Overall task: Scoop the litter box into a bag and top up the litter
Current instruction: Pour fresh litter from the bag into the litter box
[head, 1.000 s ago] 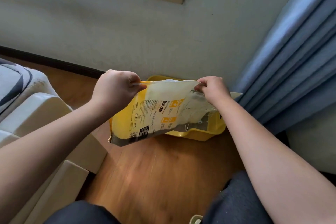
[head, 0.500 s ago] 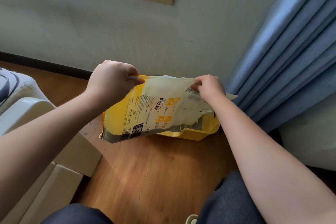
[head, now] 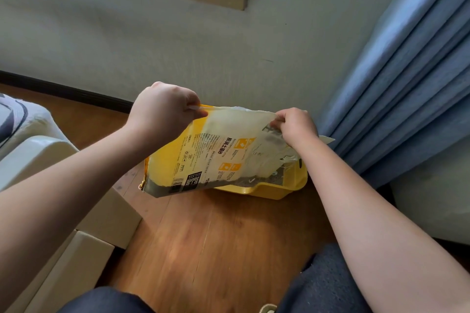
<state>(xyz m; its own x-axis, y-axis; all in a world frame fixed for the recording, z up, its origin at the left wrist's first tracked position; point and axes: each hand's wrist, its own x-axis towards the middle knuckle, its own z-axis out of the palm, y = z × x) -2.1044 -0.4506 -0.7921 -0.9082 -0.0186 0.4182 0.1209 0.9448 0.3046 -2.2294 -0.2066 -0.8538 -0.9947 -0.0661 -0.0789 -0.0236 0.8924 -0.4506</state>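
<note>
Head cam has you holding the litter bag (head: pixel 203 157) up off the floor (head: pixel 216 249), tipped on its side over the yellow litter box (head: pixel 282 187), which sits against the wall (head: pixel 178 46) right below your fingers. Your left hand (head: pixel 162 112) has its fingers curled tight around the bag's top edge, and your right hand (head: pixel 297 127) pinches the far corner, fingers clamped on the crumpled plastic there. Compared with a second ago, both hands sit a touch higher and the bag hangs more stretched out between them, with grey litter pooled along its lower edge. More of the box's front lip shows under the bag now too.

Most of the box is hidden behind the bag, so you can't really tell how much litter is in it. The bag's open mouth is behind your right hand and can't be made out. A blue curtain (head: pixel 394 84) hangs just past your right fingers, and pale cardboard boxes (head: pixel 101 223) sit under your left forearm.
</note>
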